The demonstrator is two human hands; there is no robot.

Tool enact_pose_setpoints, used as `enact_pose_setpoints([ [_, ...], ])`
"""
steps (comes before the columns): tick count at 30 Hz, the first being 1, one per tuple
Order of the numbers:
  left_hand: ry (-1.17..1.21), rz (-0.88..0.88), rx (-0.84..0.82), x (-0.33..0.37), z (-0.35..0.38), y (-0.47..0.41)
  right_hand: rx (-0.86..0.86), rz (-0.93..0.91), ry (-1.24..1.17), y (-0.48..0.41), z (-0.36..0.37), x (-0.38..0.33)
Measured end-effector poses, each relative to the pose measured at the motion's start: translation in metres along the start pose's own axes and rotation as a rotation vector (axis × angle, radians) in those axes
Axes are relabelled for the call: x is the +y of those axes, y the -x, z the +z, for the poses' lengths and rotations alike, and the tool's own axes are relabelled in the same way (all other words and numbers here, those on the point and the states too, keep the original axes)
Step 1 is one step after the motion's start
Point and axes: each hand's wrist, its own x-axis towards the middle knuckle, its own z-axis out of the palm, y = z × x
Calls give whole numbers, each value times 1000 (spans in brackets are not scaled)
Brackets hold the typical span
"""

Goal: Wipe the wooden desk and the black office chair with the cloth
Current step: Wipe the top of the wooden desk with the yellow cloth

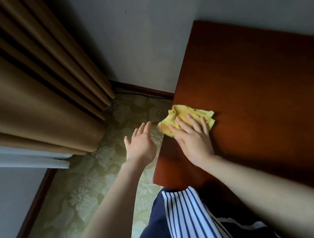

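The right hand [194, 140] lies flat on a crumpled yellow cloth [187, 118], its fingers [192, 123] straight and spread across the fabric, pressing it against the reddish-brown wooden worktop [259, 95]. The cloth sits at the worktop's left edge, near the front corner, with one bunched end hanging slightly past the edge. The palm and wrist of that hand rest on the bare wood just behind the cloth.

The left hand [140, 143] holds nothing. It hovers beside the worktop's left edge, over the floor, with its fingers straight and close together and the thumb set apart, palm facing down. Its fingertips are near the overhanging end of the cloth but apart from it.

The worktop runs from the lower middle of the view up to the right, its far edge meeting a pale grey wall [160, 28]. To the left, heavy brown curtains [26, 76] hang in deep folds down to a patterned greenish carpet [92, 179]. A dark wooden skirting board [140, 90] runs along the base of the wall behind the curtains' end. At the bottom of the view the person's clothing shows: a white top with dark blue stripes [185, 221] over dark blue trousers [155, 236]. The black office chair is not in the view.
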Motion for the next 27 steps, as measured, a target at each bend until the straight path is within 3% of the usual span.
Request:
enact_pose_setpoints([
  [4, -37, 79, -26, 10, -3, -4, -66, -207, -7, 45, 9, -10],
  [8, -98, 208, -61, 26, 3, -5, -136, -483, 174, 84, 5, 12],
  [10, -176, 292, -95, 38, 10, -4, -108, -484, 184, 109, 2, 28],
  [19, -529, 628, -273, 112, 55, 7, 1, 102, 100, 233, -9, 90],
  [27, -661, 693, -323, 158, 81, 14, 273, 680, 95, 307, -10, 114],
])
